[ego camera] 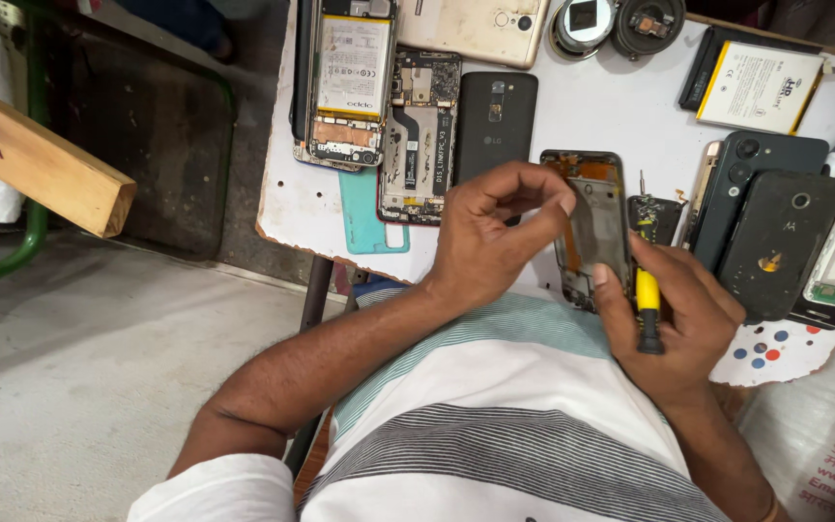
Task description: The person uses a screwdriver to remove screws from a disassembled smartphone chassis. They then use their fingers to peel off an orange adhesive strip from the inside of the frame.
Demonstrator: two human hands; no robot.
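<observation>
1. The left hand is shown curled above the opened phone frame, thumb and forefinger pinched together near the frame's upper edge; whether a small part is held between them cannot be told.
2. The right hand is closed around a yellow-and-black screwdriver, whose tip is pointed up and away from the body, beside the frame's right edge.
3. The phone frame is seen lying on the white surface, just in front of the person's striped shirt, between the two hands. Its back cover is already off, and orange inner parts are exposed at the top.
4. Progress, as judged: the frame is opened and largely stripped; work at its upper part is taken to be in hand, and no reassembly is visible.
5. Around it, other handsets are laid out: an opened phone with its battery exposed, a bare circuit-board chassis, a black back cover, a teal cover, a loose battery, and two dark phone backs at the right.
6. A wooden beam is seen at the left, over the floor.
</observation>
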